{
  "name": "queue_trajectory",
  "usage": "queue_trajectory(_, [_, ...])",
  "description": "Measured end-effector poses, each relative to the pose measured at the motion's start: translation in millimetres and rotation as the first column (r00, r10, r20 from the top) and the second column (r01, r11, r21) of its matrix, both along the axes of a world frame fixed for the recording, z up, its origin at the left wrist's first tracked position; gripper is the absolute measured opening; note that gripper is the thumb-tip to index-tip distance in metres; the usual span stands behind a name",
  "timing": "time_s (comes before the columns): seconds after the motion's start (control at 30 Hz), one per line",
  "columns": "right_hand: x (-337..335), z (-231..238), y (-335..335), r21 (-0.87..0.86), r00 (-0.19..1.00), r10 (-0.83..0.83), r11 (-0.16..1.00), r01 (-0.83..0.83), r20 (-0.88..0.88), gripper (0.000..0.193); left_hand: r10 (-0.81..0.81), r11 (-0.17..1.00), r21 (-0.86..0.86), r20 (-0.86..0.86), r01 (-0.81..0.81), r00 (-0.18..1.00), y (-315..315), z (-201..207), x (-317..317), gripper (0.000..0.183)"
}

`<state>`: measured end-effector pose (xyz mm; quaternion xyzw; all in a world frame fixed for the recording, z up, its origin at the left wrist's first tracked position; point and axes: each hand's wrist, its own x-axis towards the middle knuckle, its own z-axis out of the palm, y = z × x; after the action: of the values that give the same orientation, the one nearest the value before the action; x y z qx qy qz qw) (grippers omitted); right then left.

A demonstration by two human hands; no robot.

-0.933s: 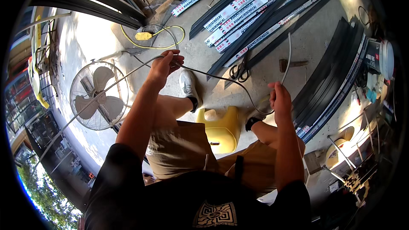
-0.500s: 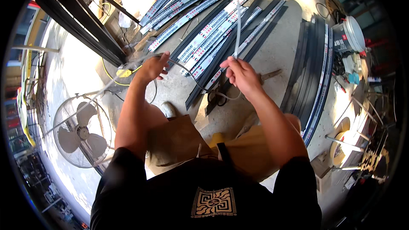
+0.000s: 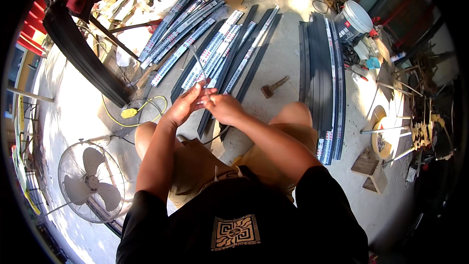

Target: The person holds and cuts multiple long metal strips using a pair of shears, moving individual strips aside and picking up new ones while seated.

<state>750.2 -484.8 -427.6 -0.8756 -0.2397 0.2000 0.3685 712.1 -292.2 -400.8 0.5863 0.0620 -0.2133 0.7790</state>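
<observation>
A: What's nearest, taking the hammer [image 3: 275,87] as our marker?

B: The fan [image 3: 91,182], well to its left and closer to the person, front turned inward, likely for cooling.

A: And the hands?

B: They meet left of the hammer. The right hand [image 3: 225,109] has its fingers curled in, seemingly pinching the thin grey cord [image 3: 200,63]. The left hand [image 3: 184,104] has its fingers loosely spread; I can't tell whether they grip it too.

A: Why so close together?

B: Probably to steady a short stretch. The cord is at the fingertips, left of the hammer, one length pointing away from the person.

A: Those long strips [image 3: 234,58]?

B: They lie left of the hammer and beyond it, roughly side by side, perhaps for easy reach. Another stack [image 3: 318,83] lies to its right.

A: Farthest?

B: The bucket [image 3: 356,17], beyond the hammer to the right, seemingly parked out of the way.
</observation>
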Motion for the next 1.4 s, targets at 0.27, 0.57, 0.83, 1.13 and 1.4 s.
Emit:
queue_trajectory(0.27, [-87,81,-73,0.037,0.891,0.027,0.998,-0.05,0.453,0.035,0.36,0.931,0.061,0.011,-0.36,0.933,2,-27,-16,0.035])
queue_trajectory(0.57, [-209,31,-218,0.102,0.746,-0.586,0.803,0.587,0.318,0.074,0.473,0.881,0.034,-0.004,-0.472,0.881,-4,-15,-20,0.033])
queue_trajectory(0.83, [-215,5,-240,0.27,0.672,-0.741,0.643,0.716,-0.016,0.062,0.422,0.899,0.105,0.055,-0.425,0.905,-15,-16,-23,0.038])
queue_trajectory(1.13, [-186,-19,-273,0.343,0.626,-0.775,0.566,0.75,-0.091,0.054,0.303,0.904,0.281,0.11,-0.322,0.947,-22,7,-46,0.049])
queue_trajectory(1.4, [-71,-66,-335,0.19,0.389,-0.483,0.409,0.892,-0.785,0.065,0.185,0.867,0.382,0.347,-0.319,0.919,-8,86,-76,0.043])
